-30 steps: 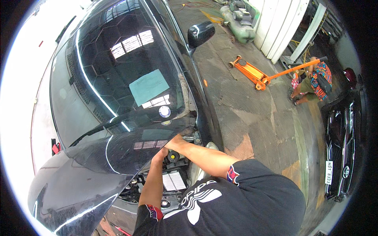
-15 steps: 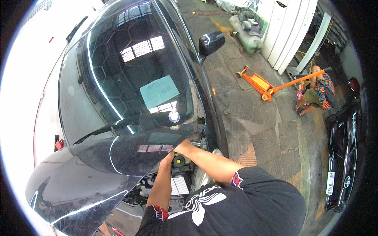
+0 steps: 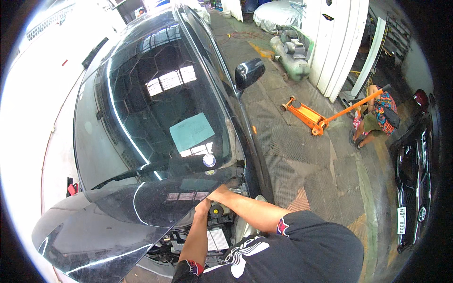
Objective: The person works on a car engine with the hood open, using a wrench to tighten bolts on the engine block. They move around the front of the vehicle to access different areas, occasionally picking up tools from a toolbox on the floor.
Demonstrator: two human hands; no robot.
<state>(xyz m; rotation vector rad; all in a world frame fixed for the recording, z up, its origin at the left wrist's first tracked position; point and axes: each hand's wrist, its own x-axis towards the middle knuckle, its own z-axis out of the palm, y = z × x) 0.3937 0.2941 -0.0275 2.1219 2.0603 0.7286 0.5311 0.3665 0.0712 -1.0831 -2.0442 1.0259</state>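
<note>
A dark car's raised hood [image 3: 113, 214] spreads over the lower left. Both my arms reach beneath its slanting edge into the engine bay. My left hand [image 3: 203, 206] is at that edge, close to a round black cap with a yellow mark [image 3: 216, 211]. Just beyond it, farther toward the windshield [image 3: 146, 108], my right hand [image 3: 218, 193] goes under the hood. The hood hides the fingers of both hands, so what they touch or hold cannot be seen. A white ribbed panel [image 3: 217, 239] lies in the engine bay beside my left forearm.
On the floor to the right stands an orange floor jack [image 3: 306, 115] with a long handle. A person [image 3: 377, 115] crouches past it. A green air compressor [image 3: 293, 54], a side mirror [image 3: 249, 74] and another dark car's front [image 3: 415, 188] are also around.
The view has tilted up, so more of the far workshop shows. Both hands stay under the hood edge, with no clear change in their position there.
</note>
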